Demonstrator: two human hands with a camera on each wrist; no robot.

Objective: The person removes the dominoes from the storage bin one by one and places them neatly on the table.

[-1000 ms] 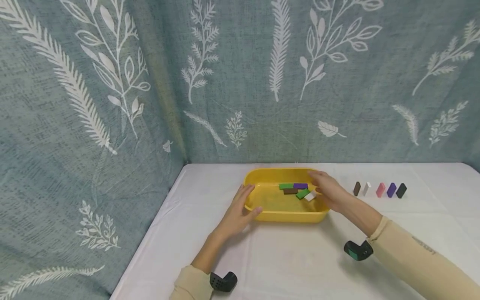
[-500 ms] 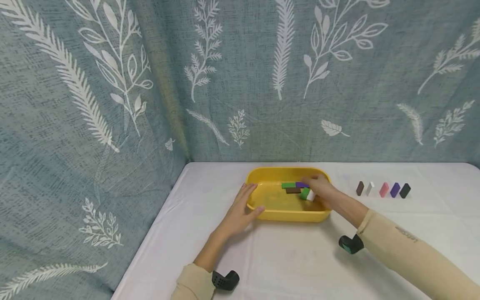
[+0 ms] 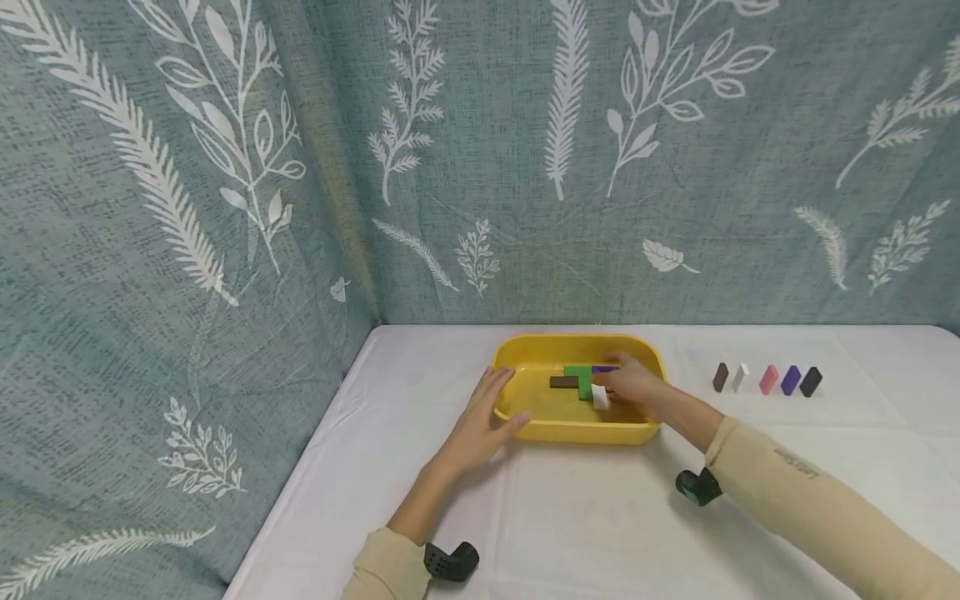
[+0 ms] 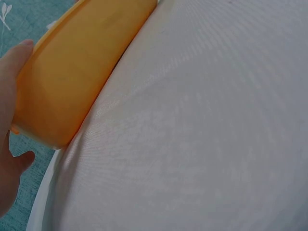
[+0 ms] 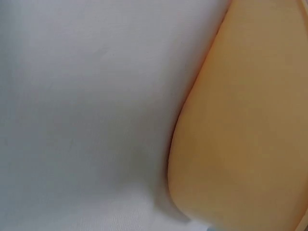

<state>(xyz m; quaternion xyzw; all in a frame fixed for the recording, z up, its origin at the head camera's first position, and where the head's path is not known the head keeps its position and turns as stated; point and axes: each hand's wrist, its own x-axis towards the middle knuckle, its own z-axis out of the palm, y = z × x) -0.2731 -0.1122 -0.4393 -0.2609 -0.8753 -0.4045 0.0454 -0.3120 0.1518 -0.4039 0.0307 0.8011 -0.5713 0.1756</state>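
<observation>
A yellow plastic tub point(image 3: 581, 432) stands on the white-covered table. My left hand point(image 3: 472, 425) rests at its left end, fingers along the rim and thumb by the front corner. In the left wrist view that thumb point(image 4: 21, 53) touches the rim. My right hand point(image 3: 636, 387) reaches inside the tub from the right, its fingertips at the small flat blocks. A white block point(image 3: 601, 397) sits tilted against them. Beside it lie a green block point(image 3: 585, 388), another green block point(image 3: 574, 370), a brown block point(image 3: 564, 382) and a partly covered purple block point(image 3: 602, 368).
Right of the tub several blocks stand in a row: brown point(image 3: 720, 377), white point(image 3: 741, 377), pink point(image 3: 768, 379), purple point(image 3: 791, 380) and black point(image 3: 811, 382). A teal leaf-patterned curtain point(image 3: 510, 275) hangs behind the table and along its left side.
My right hand has moved from the tub's right rim in among the blocks. The white, brown and one green block have shifted left, the green one turning. My left hand stays at the tub.
</observation>
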